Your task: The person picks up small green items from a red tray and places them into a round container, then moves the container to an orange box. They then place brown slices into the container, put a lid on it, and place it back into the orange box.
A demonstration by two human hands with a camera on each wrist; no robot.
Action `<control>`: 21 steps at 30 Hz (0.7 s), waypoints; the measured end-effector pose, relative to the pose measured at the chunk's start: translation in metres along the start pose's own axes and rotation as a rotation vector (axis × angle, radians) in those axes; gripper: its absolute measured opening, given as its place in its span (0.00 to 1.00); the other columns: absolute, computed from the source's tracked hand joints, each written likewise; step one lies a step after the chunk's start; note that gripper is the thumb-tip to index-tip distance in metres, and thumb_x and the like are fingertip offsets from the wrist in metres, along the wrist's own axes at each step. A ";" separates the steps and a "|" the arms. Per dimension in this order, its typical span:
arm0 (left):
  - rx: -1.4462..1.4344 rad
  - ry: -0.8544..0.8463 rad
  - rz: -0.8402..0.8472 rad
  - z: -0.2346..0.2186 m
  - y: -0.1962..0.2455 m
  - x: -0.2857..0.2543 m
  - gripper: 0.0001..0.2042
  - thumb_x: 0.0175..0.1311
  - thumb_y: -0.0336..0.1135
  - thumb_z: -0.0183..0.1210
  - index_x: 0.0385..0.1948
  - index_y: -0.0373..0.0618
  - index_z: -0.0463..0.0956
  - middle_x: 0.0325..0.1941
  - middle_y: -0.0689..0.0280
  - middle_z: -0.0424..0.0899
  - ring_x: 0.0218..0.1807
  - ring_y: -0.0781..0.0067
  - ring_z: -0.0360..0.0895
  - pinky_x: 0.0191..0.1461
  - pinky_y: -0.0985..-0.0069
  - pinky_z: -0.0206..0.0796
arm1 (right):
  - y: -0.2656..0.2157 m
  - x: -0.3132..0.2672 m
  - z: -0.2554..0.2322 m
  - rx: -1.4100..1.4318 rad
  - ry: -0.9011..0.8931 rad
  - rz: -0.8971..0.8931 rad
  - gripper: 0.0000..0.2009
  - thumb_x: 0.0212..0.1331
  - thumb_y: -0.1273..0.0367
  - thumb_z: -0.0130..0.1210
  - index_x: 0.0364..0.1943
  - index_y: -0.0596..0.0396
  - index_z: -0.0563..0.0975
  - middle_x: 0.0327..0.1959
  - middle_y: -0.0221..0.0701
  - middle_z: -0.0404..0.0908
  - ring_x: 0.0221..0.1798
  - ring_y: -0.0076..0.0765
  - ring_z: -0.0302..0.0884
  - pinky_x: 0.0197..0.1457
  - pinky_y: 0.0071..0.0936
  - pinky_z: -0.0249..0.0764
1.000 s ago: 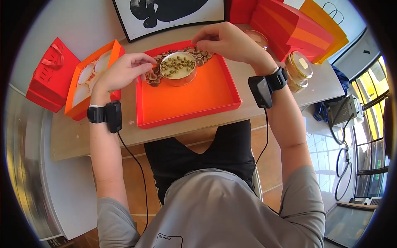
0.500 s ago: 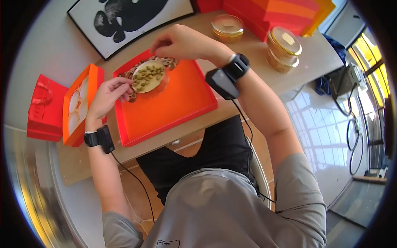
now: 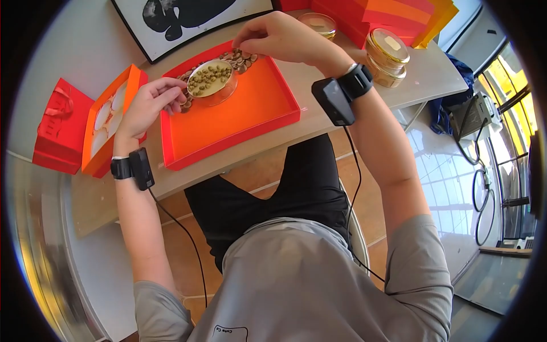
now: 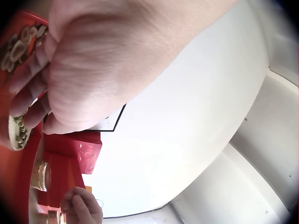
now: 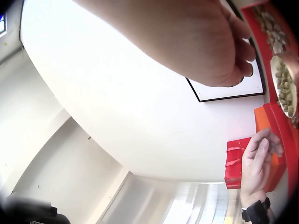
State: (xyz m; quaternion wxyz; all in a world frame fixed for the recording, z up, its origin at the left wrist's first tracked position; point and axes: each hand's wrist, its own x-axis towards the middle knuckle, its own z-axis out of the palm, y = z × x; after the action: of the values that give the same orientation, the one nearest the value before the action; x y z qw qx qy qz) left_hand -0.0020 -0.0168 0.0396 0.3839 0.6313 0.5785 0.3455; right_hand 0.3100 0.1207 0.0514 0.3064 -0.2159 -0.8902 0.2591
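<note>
A round clear tub (image 3: 222, 94) with pale contents topped by small olive-green balls (image 3: 209, 78) stands in a shallow orange tray with red walls (image 3: 250, 119). Brown dried slices (image 3: 242, 61) lie along the tray's far side, around the back of the tub. Close by the tub's left edge is my left hand (image 3: 147, 108), fingers bent loosely toward the slices; the left wrist view shows no object in it. My right hand (image 3: 279, 37) hovers over the tray's far right corner, fingers drooping and loosely curled. Nothing shows between its fingers.
Left of the tray, an orange box (image 3: 108, 117) leans beside a red gift bag (image 3: 61, 128). A framed picture (image 3: 188, 17) stands behind. At the right are stacked lidded jars (image 3: 387, 57), another jar (image 3: 318, 24) and red bags (image 3: 376, 17).
The head view has swung, so the tray and hands appear farther left than a second ago. Both hands stay near the tub and slices, with little change in their finger shape.
</note>
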 end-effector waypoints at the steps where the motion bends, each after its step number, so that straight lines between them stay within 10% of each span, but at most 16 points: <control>1: 0.004 -0.002 0.012 0.001 0.000 -0.001 0.11 0.77 0.34 0.55 0.52 0.40 0.81 0.39 0.68 0.86 0.39 0.80 0.81 0.42 0.80 0.72 | -0.003 -0.002 -0.002 -0.004 -0.006 -0.007 0.13 0.66 0.67 0.59 0.47 0.58 0.87 0.39 0.34 0.89 0.42 0.26 0.85 0.49 0.23 0.80; 21: 0.026 0.047 0.014 -0.002 0.007 -0.020 0.12 0.76 0.33 0.54 0.53 0.39 0.81 0.39 0.69 0.85 0.37 0.79 0.81 0.43 0.80 0.73 | -0.025 -0.001 0.000 0.033 -0.069 0.012 0.12 0.67 0.69 0.59 0.49 0.61 0.86 0.40 0.32 0.89 0.44 0.24 0.84 0.50 0.22 0.79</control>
State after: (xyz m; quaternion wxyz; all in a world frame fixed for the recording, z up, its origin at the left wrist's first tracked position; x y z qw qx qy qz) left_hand -0.0023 -0.0363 0.0469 0.3595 0.6322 0.5873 0.3552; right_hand 0.3049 0.1006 0.0659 0.2776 -0.2074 -0.8945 0.2827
